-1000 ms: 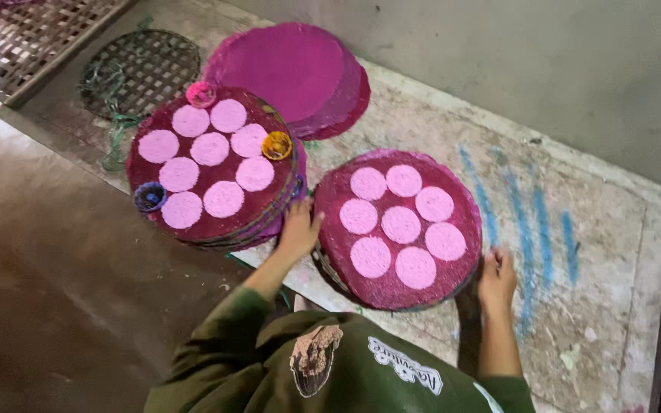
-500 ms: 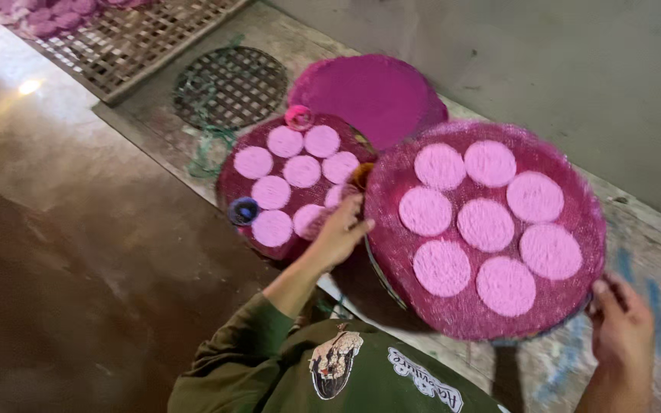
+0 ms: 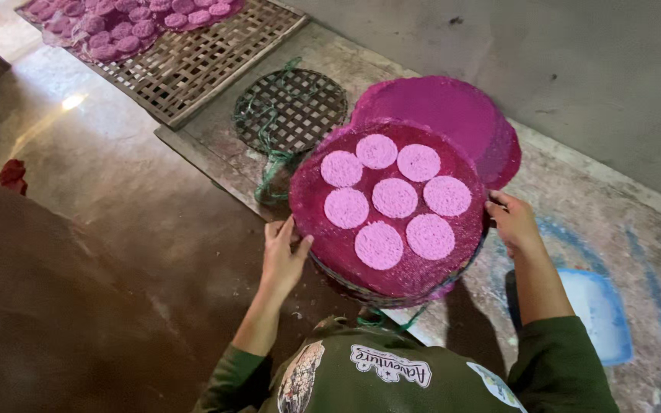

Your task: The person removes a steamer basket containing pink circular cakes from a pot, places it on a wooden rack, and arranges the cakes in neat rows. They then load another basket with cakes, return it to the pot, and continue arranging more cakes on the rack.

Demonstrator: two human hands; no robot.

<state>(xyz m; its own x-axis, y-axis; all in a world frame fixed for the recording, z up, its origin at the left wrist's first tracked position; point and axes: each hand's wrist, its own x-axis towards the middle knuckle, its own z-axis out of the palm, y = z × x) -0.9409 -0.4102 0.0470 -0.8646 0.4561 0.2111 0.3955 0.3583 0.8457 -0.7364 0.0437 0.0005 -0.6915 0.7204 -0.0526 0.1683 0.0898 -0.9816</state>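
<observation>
A round woven tray [image 3: 323, 229], its face covered in a magenta layer, is held up between the person's two hands above the edge of a low concrete ledge [image 3: 575, 191]. Seven pale pink discs [image 3: 395, 197] lie on the tray, six in a ring around a middle one.

The left hand [image 3: 283, 256] is on the tray's near-left rim, fingers [image 3: 286, 229] pressed together and pointing up along the edge, thumb spread toward the rim. The right hand [image 3: 512, 220] grips the tray's right rim, fingers curled over and pinching the edge. So the tray lies between the two hands, with both about equally near; being round, it has no long axis.

Just behind the tray, partly hidden by it, lies a stack of bare magenta rounds [image 3: 453, 107]. Left of that stack sits an empty round lattice [image 3: 292, 107], and beyond it a large square lattice rack [image 3: 193, 61] with more pink discs at its far end. To the tray's right, near the right forearm, is a light blue tub [image 3: 602, 306].
</observation>
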